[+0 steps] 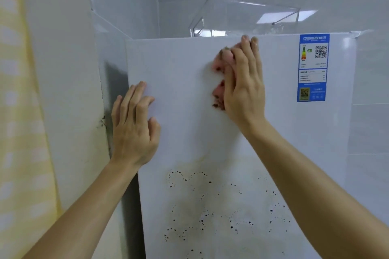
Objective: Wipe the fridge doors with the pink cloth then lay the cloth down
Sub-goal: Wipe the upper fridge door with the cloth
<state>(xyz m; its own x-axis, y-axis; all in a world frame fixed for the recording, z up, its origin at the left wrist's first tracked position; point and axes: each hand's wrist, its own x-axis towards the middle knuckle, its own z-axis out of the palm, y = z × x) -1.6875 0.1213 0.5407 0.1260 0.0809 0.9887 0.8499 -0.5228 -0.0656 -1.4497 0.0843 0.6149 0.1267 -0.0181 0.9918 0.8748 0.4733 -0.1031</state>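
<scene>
The white fridge door (189, 94) fills the middle of the head view. My right hand (244, 82) presses the pink cloth (220, 88) flat against the door near its top edge, fingers straight and pointing up. Most of the cloth is hidden under the palm; pink folds show at the hand's left side. My left hand (134, 124) rests on the door's left edge with its fingers slightly bent, holding nothing. Lower down, the door carries a yellowish stain and several dark specks (210, 206).
A blue energy label (312, 67) is stuck to the door's upper right. A clear plastic box (244, 19) stands on top of the fridge. A white wall (69, 90) and a yellow patterned curtain (19, 132) close in on the left. Grey tiles lie behind.
</scene>
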